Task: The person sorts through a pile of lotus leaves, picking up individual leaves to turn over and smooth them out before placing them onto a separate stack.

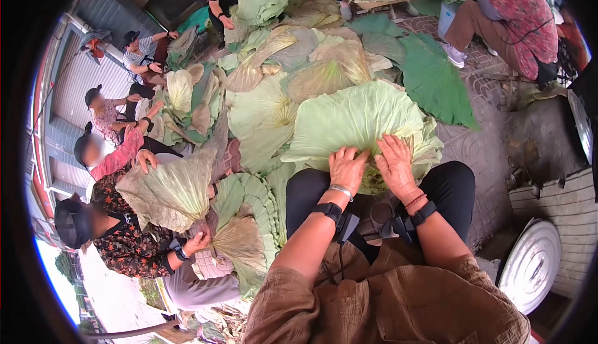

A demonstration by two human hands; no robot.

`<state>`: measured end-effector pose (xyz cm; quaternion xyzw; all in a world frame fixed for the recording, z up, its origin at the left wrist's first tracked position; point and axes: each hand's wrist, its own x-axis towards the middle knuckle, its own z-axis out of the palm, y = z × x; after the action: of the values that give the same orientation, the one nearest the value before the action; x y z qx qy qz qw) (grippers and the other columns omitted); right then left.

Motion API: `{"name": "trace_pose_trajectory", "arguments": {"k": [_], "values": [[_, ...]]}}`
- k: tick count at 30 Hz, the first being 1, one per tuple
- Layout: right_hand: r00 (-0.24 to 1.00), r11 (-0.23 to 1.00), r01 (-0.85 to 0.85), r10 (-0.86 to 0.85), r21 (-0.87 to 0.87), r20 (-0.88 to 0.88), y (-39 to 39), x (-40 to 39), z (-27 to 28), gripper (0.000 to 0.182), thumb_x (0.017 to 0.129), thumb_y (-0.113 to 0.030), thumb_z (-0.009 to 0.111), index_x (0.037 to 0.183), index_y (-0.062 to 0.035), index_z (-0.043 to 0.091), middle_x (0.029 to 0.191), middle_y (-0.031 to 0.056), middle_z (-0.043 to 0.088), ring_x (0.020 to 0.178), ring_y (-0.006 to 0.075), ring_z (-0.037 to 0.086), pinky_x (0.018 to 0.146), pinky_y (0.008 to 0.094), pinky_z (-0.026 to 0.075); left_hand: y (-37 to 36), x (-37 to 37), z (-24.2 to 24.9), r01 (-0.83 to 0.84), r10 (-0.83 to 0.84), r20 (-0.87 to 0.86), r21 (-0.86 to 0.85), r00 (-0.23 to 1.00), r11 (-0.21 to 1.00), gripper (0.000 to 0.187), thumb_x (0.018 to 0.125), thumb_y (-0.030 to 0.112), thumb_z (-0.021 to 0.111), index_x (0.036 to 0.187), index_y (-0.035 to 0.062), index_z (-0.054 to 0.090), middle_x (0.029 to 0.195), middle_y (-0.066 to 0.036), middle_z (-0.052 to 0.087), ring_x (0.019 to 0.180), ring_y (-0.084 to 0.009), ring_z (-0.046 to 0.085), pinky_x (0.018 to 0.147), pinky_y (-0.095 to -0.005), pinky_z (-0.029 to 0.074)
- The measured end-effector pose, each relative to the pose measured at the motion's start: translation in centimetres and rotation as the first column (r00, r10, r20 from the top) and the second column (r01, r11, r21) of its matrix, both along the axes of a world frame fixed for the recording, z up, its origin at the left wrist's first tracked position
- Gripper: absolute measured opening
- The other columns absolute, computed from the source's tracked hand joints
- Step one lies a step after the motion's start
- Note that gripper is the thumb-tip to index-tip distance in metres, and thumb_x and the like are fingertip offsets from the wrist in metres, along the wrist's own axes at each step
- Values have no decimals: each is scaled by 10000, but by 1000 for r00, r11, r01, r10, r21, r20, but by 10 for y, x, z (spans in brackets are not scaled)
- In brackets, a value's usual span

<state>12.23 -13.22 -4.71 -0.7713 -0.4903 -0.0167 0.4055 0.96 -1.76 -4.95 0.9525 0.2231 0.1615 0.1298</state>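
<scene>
Your left hand (347,168) and right hand (393,163) lie side by side at the centre of the frame, palms down on the near edge of a large pale lotus leaf (355,120) draped over your knees. The fingers of both are spread and bent, pressing and gathering the leaf where its ribs run together; neither is clenched into a fist, and each has hold of the leaf's surface. A silver bangle (341,189) sits on your left wrist, a red bead bracelet (414,201) on your right, and a black strap crosses each forearm just below.

The leaf fans away from you toward the upper middle of the frame, touching a heap of leaves (274,76) that fills the ground beyond it. A darker green leaf (436,82) lies flat at the upper right.

At the lower left, a person in a dark flowered top (128,244) holds a folded leaf (171,191). More people sit along the left edge, and one in a pink patterned top (529,23) sits at the upper right. A round metal lid (532,266) rests at the lower right.
</scene>
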Motion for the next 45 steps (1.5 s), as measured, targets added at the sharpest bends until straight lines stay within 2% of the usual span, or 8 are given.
{"name": "trace_pose_trajectory", "arguments": {"k": [8, 14, 23, 26, 30, 32, 34, 45], "values": [[998, 946, -50, 55, -320, 7, -2, 3, -26, 451, 899, -322, 481, 1275, -73, 475, 1332, 124, 456, 1280, 323, 343, 1062, 466, 211, 4, -9, 5, -1, 51, 165, -290, 985, 957, 373, 794, 155, 594, 1165, 118, 583, 1251, -119, 493, 1149, -314, 457, 977, -419, 360], [995, 945, -76, 94, -317, 43, -2, 5, -32, 440, 892, -298, 498, 1277, -86, 478, 1330, 110, 461, 1270, 322, 353, 1058, 452, 215, 58, -74, 33, -22, 511, 550, -666, 660, 746, 241, 831, -11, 585, 1060, 55, 614, 870, 22, 558, 707, -51, 493, 651, -201, 425], [994, 952, -55, 82, -300, 77, -2, 6, -35, 463, 860, -291, 524, 1283, -109, 475, 1326, 98, 466, 1257, 298, 374, 1052, 449, 223, 63, -334, -147, -823, 866, -255, -505, 429, 260, 248, 801, 262, 539, 907, 92, 684, 903, -219, 636, 870, -336, 631, 743, -391, 491], [991, 949, -63, 96, -308, 94, -1, 10, -39, 458, 866, -288, 527, 1291, -127, 472, 1323, 92, 466, 1259, 295, 373, 1052, 450, 225, 26, -380, -203, -839, 636, -603, -108, 481, 533, 362, 786, 319, 456, 868, 42, 675, 938, -214, 644, 916, -375, 611, 814, -439, 477], [989, 948, -65, 103, -311, 108, -2, 11, -42, 443, 888, -299, 511, 1297, -134, 467, 1319, 89, 465, 1256, 292, 374, 1050, 446, 225, -3, -363, -216, -905, 441, -814, -424, 378, -7, 432, 822, 377, 439, 843, 6, 660, 877, -197, 664, 837, -302, 653, 753, -386, 490], [988, 951, -47, 90, -306, 128, -2, 11, -41, 439, 887, -289, 509, 1292, -124, 468, 1312, 96, 469, 1250, 302, 376, 1048, 443, 230, -13, -364, -246, -834, 531, -749, -535, 395, -134, 449, 865, 390, 411, 906, 0, 629, 853, -177, 659, 740, -266, 653, 686, -382, 497], [985, 951, -49, 96, -305, 142, -2, 10, -42, 437, 888, -286, 506, 1289, -117, 469, 1308, 103, 470, 1246, 307, 379, 1046, 441, 235, -19, -343, -220, -75, 662, -659, -727, 357, -683, 443, 903, 422, 416, 1053, 25, 547, 847, -144, 631, 660, -271, 621, 638, -386, 500], [981, 952, -35, 91, -304, 172, -4, 8, -40, 440, 892, -283, 495, 1293, -106, 459, 1302, 131, 468, 1244, 322, 379, 1043, 459, 238, -15, -350, -275, 615, 661, -726, -436, 191, -657, 513, 905, 387, 514, 1310, 113, 361, 1363, -160, 380, 1214, -337, 410, 982, -497, 349]]}}
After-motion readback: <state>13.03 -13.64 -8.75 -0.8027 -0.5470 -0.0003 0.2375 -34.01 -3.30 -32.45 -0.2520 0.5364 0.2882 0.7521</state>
